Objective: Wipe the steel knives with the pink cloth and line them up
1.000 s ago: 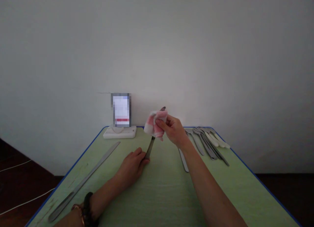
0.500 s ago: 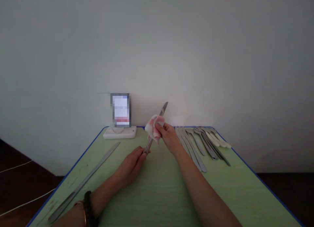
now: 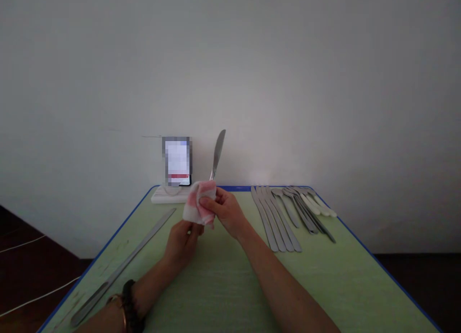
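Note:
A metal table knife (image 3: pixel 219 153) points up and slightly right, its blade bare above a pink and white cloth (image 3: pixel 200 203). My right hand (image 3: pixel 228 210) pinches the cloth around the knife's handle, thumb on the front. Below the cloth, my left hand (image 3: pixel 183 242) is closed at the lower end of the handle, which the cloth and fingers hide. On my left, more knives (image 3: pixel 126 263) lie in a slanting line on the green table (image 3: pixel 223 294).
To the right lies a row of several knives (image 3: pixel 275 222), beside a spoon (image 3: pixel 286 206), a bunch of other metal cutlery (image 3: pixel 306 213) and white-handled pieces (image 3: pixel 319 206). A blurred phone (image 3: pixel 177 160) stands on a white base (image 3: pixel 167 196) near the wall (image 3: pixel 288 83).
The knife has turned more upright and shifted left. The cloth has slid down from the blade to the handle with my right hand, closer to my left hand.

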### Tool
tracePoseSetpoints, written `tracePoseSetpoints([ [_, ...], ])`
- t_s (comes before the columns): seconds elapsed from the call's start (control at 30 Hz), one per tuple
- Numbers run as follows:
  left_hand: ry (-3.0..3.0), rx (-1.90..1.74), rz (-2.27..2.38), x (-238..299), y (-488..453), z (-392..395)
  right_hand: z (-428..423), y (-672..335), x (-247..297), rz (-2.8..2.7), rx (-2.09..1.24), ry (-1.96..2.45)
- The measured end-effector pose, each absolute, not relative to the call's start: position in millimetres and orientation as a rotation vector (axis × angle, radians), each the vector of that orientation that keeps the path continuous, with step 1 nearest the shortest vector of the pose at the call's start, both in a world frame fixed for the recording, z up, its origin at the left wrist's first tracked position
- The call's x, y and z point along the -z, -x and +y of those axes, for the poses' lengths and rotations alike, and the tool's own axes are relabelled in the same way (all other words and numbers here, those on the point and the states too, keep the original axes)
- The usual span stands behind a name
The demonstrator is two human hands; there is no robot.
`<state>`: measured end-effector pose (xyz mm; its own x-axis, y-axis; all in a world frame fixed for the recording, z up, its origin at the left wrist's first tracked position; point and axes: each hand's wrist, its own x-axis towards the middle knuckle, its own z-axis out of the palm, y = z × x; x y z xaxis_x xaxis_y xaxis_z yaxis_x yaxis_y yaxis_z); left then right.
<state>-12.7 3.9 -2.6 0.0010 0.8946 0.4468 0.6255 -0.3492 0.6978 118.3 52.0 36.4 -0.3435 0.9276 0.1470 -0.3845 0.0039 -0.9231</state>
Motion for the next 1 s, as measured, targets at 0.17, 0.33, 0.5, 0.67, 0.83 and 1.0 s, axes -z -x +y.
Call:
tracePoseSetpoints([
  [0.17,-1.968,-1.332,1.638,4.2,12.2,5.7,50.8,-112.4,-30.1,-1.163,-1.583,0.636],
  [0.33,-2.283,-1.326,1.471,4.6,11.4,6.2,61.0,-120.5,-33.7,-1.074,-1.522,0.645],
  [0.5,-2.423,-1.129,1.281,5.5,8.0,2.1,75.3,-144.1,-45.2,-0.834,-1.434,0.515],
  [0.67,-1.846,-0.905,1.127,4.3,4.1,0.5,72.4,-152.2,-56.3,-0.726,-1.530,0.335],
  [0.83,-1.504,-0.786,0.859,8.9,4.7,4.8,63.9,-136.3,-54.3,-0.602,-1.684,0.361],
  [1.0,-1.401,-0.894,0.883,17.2,1.4,6.9,55.0,-104.2,-26.0,-0.642,-1.750,0.667],
])
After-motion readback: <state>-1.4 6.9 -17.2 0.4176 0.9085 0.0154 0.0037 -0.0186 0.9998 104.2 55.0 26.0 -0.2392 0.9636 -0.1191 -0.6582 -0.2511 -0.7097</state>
